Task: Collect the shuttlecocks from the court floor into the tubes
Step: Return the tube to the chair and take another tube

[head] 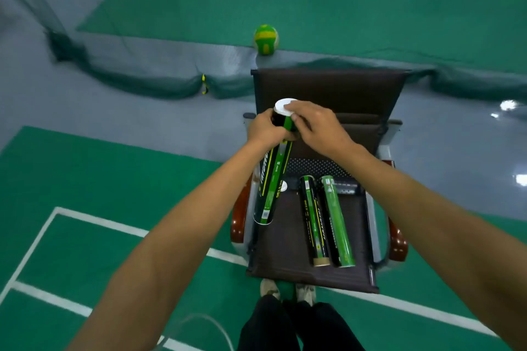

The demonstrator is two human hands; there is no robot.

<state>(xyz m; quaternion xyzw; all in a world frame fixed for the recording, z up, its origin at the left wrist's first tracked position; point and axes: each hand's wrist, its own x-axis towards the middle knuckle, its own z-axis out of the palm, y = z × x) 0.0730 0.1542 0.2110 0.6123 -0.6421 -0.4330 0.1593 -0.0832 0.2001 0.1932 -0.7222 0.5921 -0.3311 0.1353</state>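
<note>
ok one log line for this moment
left grip holds raised tube near top | right grip holds its white cap | black tube, green tube lie on chair seat

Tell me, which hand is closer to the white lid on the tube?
Right. The right hand holds the white lid itself; the left hand grips the tube just below it.

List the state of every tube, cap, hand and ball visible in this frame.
Black-and-green cardboard shuttlecock tube: tilted, gripped near its top.
White round plastic cap: on that tube's top end.
Left hand: grips the tube.
Right hand: fingers curled on the cap.
Second black-and-green tube: lying flat on the brown chair seat.
Bright green tube: lying beside it.
Loose white cap: lying on seat.
Green-and-yellow ball: at rest beyond the dark net.
</note>
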